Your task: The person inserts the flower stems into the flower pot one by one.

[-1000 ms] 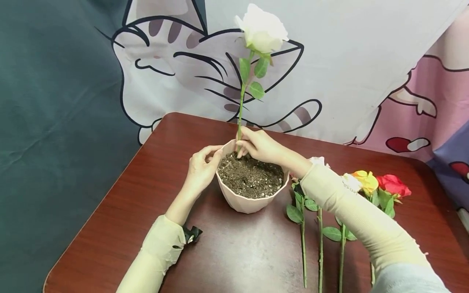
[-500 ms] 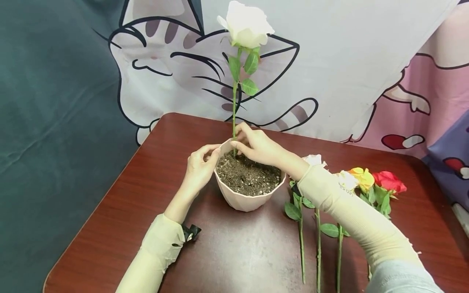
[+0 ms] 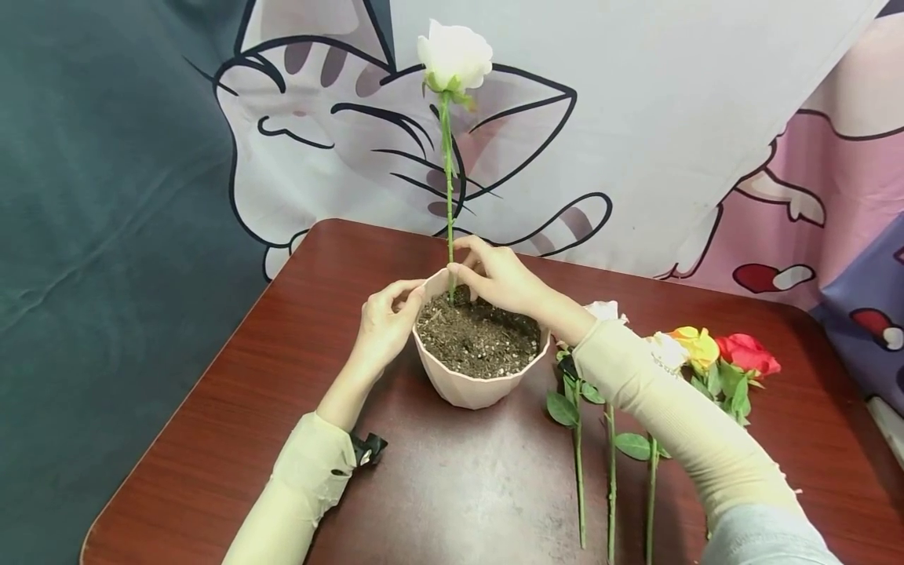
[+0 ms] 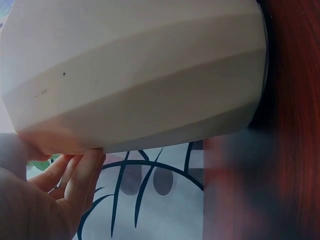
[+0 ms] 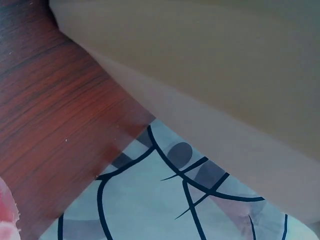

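A pale pink faceted flowerpot point(image 3: 469, 391) filled with dark soil point(image 3: 480, 341) stands on the table. My left hand point(image 3: 384, 322) pinches its left rim between thumb and fingers; in the left wrist view, the fingertips point(image 4: 90, 162) lie against the pot's wall. At the pot's back edge a long-stemmed white rose point(image 3: 455, 56) rises almost upright, its stem foot in the soil. My right hand point(image 3: 497, 276) has thumb and curled fingers at the lower stem, low over the soil. The right wrist view shows mostly pot wall point(image 5: 200, 65), with the right hand out of sight.
Right of the pot lie several cut roses, among them a yellow rose point(image 3: 695, 347) and a red rose point(image 3: 749, 355), partly under my right sleeve point(image 3: 678, 408). The reddish-brown table point(image 3: 282, 353) ends at a cat-print cloth point(image 3: 318, 180) behind.
The white rose's bloom has moved left and its stem has turned, so its leaves now show edge-on. My right hand's fingers have loosened and shifted at the stem. My left hand stays at the rim.
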A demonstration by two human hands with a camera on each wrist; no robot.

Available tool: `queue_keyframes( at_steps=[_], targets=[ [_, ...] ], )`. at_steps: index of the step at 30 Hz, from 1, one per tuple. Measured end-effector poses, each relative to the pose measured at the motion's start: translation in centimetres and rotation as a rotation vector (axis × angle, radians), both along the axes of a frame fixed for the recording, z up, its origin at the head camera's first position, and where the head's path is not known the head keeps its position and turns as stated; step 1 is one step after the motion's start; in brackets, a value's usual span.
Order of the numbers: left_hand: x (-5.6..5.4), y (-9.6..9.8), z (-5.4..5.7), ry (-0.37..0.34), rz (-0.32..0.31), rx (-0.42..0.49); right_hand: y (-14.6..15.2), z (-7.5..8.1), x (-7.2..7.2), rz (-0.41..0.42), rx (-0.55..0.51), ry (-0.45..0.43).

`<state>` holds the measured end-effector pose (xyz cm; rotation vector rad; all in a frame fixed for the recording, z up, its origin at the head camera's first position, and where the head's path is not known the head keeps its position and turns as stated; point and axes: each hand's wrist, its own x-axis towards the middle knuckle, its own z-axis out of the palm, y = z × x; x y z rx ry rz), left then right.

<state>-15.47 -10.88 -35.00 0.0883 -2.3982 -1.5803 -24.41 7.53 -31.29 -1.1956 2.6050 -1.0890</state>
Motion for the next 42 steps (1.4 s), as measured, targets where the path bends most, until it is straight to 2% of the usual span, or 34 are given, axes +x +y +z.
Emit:
queue_keyframes(
  at_steps=[3,6,10,17,24,30,34,39,42],
  targets=[
    [0.0,0.1,0.0,-0.007,-0.001,0.003,0.3,0.1,0.0,-0.030,-0.016,-0.022],
    [0.0,0.2,-0.1,-0.009,0.001,0.009,0.8,0.5,0.0,-0.051,-0.023,-0.009],
    [0.0,0.1,-0.1,-0.005,0.011,0.018,1.8,1.2,0.0,-0.034,-0.033,0.022],
    [0.0,0.5,-0.1,-0.025,0.003,0.040,5.2,2.8,1.1,-0.032,0.032,0.197],
    [-0.3,0.4,-0.1,-0.031,-0.004,0.054,9.1,3.1,2.2,-0.117,-0.054,0.228],
    [-0.3,0.3,-0.3,-0.047,0.014,0.091,12.4,2.1,3.7,-0.187,-0.025,0.183],
    [-0.2,0.5,-0.6,-0.040,0.020,0.097,14.9,0.8,5.3,-0.246,-0.005,0.157],
    [-0.3,0.5,-0.6,-0.038,0.017,0.100,17.3,-1.7,7.7,-0.331,0.046,0.168],
    [-0.5,0.4,-0.5,-0.031,0.017,0.099,17.9,-3.5,9.4,-0.372,0.049,0.113]
  ],
)
